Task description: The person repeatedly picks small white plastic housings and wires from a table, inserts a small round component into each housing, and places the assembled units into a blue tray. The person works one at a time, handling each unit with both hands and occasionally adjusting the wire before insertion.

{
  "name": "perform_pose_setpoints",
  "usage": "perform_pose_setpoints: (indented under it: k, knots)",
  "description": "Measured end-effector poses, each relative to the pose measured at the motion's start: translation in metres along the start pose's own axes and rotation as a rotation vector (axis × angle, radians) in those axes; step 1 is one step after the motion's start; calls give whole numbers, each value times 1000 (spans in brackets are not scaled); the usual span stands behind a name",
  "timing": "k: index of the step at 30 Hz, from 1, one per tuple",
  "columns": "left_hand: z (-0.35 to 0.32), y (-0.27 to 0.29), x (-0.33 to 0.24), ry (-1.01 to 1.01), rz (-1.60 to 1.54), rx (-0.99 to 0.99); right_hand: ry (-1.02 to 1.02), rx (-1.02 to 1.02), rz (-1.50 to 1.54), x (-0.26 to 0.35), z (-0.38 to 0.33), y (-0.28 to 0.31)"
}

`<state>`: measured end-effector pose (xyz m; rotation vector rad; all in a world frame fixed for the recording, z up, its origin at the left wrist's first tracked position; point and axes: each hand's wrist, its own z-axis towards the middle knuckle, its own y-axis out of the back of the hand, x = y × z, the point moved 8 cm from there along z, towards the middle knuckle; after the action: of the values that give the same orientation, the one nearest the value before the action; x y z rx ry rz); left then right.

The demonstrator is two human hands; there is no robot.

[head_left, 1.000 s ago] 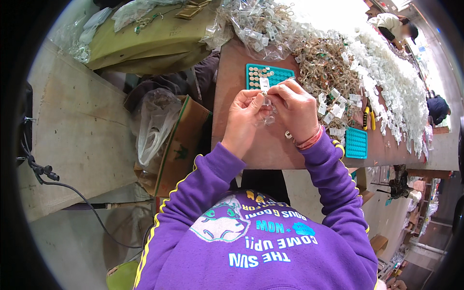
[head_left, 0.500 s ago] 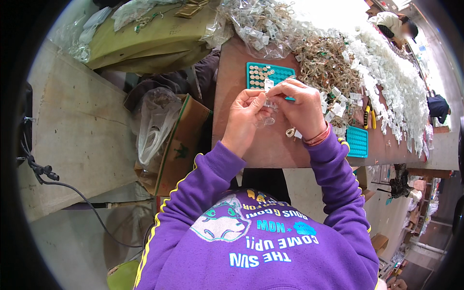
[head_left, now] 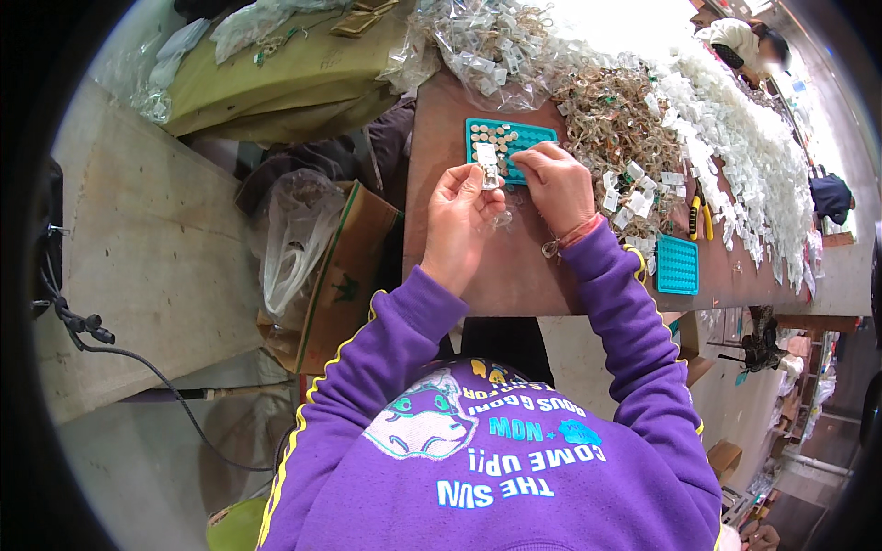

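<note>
My left hand [head_left: 457, 216] is closed on a small white tag [head_left: 485, 156], pinched upright between thumb and fingers, with a small shiny part at its lower end. Clear plastic bits [head_left: 502, 219] show by its lower fingers. Over the right part of a teal tray [head_left: 539, 138], my right hand [head_left: 562, 188] has thumb and fingertips pressed together; what they hold, if anything, is too small to make out. Round pale discs [head_left: 484, 137] fill the tray's left side in rows, while its right side shows bare pockets.
Right of the tray lies a heap of tan cord loops with white tags [head_left: 611, 119], beside a long pile of white tags [head_left: 735, 156]. Yellow-handled pliers [head_left: 701, 220] and a second teal tray [head_left: 677, 264] are farther right. A cardboard box [head_left: 344, 275] stands left of the table.
My hands have moved apart. The left one now shows the white tag raised, and the right has drawn back from it to the tray.
</note>
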<state>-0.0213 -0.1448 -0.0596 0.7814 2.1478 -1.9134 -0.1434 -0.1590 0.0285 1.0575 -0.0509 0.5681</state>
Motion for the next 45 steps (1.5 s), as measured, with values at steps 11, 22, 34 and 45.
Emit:
perform_pose_setpoints:
  k: [11, 22, 34, 45]
  knots:
    - [1, 1, -1, -3, -26, -11, 162, 170, -134, -1, 16, -31]
    - [0, 0, 1, 13, 19, 1, 169, 126, -29, 8, 25, -20]
    - [-5, -9, 3, 25, 153, 70, 132, 79, 279, 39, 6, 29]
    - [-4, -7, 2, 13, -16, 76, 109, -24, 231, 50, -15, 24]
